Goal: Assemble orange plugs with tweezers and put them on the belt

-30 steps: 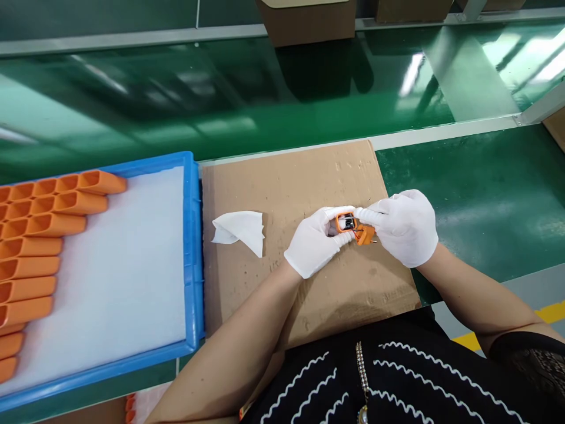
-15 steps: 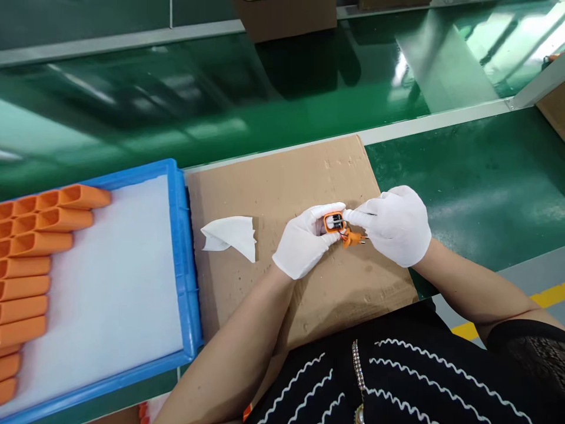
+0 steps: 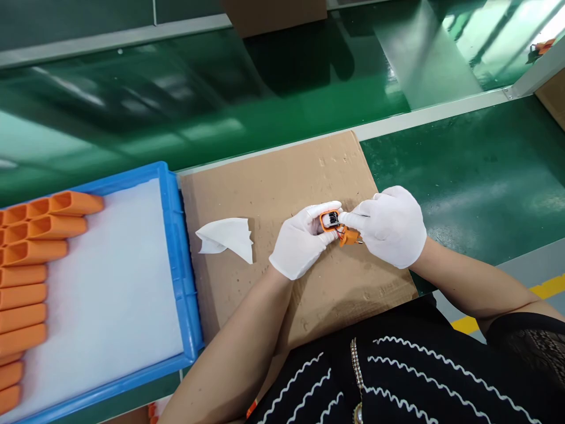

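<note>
"Head camera first: what lies nearest the wearer?"

"At the bottom edge, a black garment with white wavy lines (image 3: pixel 344 383). Past it, two bare forearms reach over the bench, ending in white gloves."

"And the left hand (image 3: pixel 295 241)?"

"Closed around a small orange hollow plastic housing (image 3: pixel 322 221), thumb and fingers on opposite sides, its open end showing. A small black part (image 3: pixel 333 219) sits inside that opening."

"The right hand (image 3: pixel 392 227)?"

"Just to the right of it, one finger stretched to the opening's right edge, the others curled. I cannot tell whether it grips anything. Below that finger hangs an orange plastic plug piece (image 3: pixel 349 237) with a metal pin, thin wires beside the housing."

"What is underneath?"

"A flat brown cardboard sheet (image 3: pixel 282 171); the housing is held above it. Left of the left hand, a crumpled white cloth-like scrap (image 3: pixel 229 238) lies on it."

"Further left?"

"A blue plastic tray (image 3: pixel 183 282) lined with a white sheet (image 3: pixel 119 277). Orange hollow plastic tubes (image 3: pixel 48 251) lie in rows along its left part."

"Beyond all that?"

"On the right, a green tabletop (image 3: pixel 463 176); then a pale rail (image 3: pixel 424 118), a glossy green surface (image 3: pixel 286 112) with reflections, and farthest, a brown cardboard box (image 3: pixel 278 15), cut by the top edge."
</note>
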Demonstrator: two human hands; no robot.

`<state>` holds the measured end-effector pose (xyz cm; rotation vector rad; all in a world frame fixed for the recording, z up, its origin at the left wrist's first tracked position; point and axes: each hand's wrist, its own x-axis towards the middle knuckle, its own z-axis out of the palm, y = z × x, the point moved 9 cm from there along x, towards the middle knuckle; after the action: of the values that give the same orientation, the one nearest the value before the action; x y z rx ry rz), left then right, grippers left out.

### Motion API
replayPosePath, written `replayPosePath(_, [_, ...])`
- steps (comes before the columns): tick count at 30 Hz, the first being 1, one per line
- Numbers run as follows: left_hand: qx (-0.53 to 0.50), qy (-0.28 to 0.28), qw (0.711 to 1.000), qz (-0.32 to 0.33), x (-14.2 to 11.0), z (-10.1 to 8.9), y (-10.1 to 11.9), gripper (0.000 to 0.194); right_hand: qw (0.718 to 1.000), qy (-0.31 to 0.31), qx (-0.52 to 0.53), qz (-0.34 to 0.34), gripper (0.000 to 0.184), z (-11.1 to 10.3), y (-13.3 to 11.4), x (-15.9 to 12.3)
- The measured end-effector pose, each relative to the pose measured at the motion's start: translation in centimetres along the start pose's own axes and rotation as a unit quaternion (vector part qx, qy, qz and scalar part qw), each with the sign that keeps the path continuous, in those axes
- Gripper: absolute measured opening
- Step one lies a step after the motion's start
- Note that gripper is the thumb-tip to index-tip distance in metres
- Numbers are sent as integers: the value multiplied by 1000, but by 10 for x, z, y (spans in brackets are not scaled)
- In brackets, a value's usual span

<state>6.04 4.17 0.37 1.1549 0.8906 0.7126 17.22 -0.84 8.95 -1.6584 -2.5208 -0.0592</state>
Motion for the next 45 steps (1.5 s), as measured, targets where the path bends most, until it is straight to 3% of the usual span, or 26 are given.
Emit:
replayPosePath(7, [25, 1, 1000, 6, 1, -1, -1, 49, 1000, -9, 1, 12, 30, 1, 2, 1])
replayPosePath(19, [55, -1, 998, 13, -1, 0, -2, 48, 995, 80, -20, 51, 40, -9, 8, -5])
replayPosePath(23, [54, 9, 998, 4, -1, -2, -4, 51, 998, 42, -7, 55, 36, -5, 8, -3])
replayPosePath(28, [175, 60, 982, 31, -3, -5, 0, 51, 997, -22, 12, 69, 24, 0, 9, 0])
replayPosePath(34, [285, 112, 949, 72, -7, -7, 8, 49, 997, -19, 22, 74, 23, 1, 11, -1])
replayPosePath(37, [298, 124, 942, 89, -8, -8, 13, 46, 992, 13, 55, 111, 25, 0, 21, -2])
replayPosePath(41, [305, 131, 935, 121, -9, -8, 20, 41, 953, 83, 196, 214, 24, -2, 41, -4])
replayPosePath(43, [325, 123, 926, 149, -11, -4, 24, 40, 917, 77, 297, 255, 33, 7, 45, -4])
replayPosePath(45, [356, 115, 908, 187, -15, 2, 30, 43, 892, 29, 361, 271, 44, 20, 41, -2])
